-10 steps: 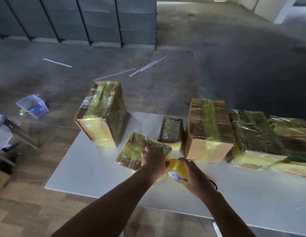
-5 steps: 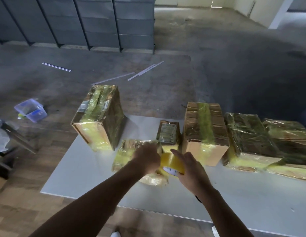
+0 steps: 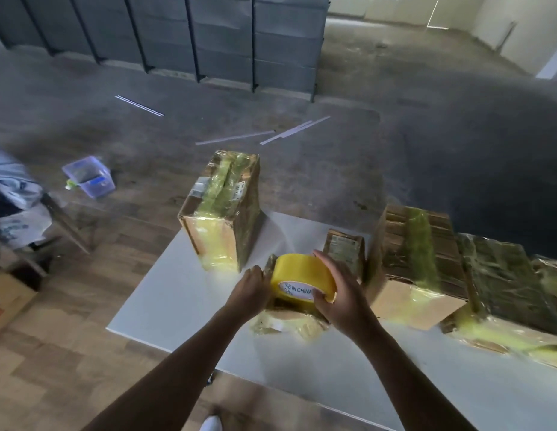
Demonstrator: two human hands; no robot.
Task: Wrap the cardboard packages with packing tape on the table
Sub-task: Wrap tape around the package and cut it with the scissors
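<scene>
We see a white table (image 3: 184, 300) holding taped cardboard boxes: tall box (image 3: 221, 213) back left, wide box (image 3: 411, 265) at right. Small flat package (image 3: 286, 321) lies near the front edge, tape-covered. Yellow packing tape roll (image 3: 302, 275) sits on top of it. Right hand (image 3: 342, 297) grips the roll, fingers over the top, thumb at the core. Left hand (image 3: 252, 290) curls over the package's left edge, just beside the roll.

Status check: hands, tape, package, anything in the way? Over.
Left hand holds small package. Right hand grips tape roll over it. Wrapped boxes close on the right, not blocking.
</scene>
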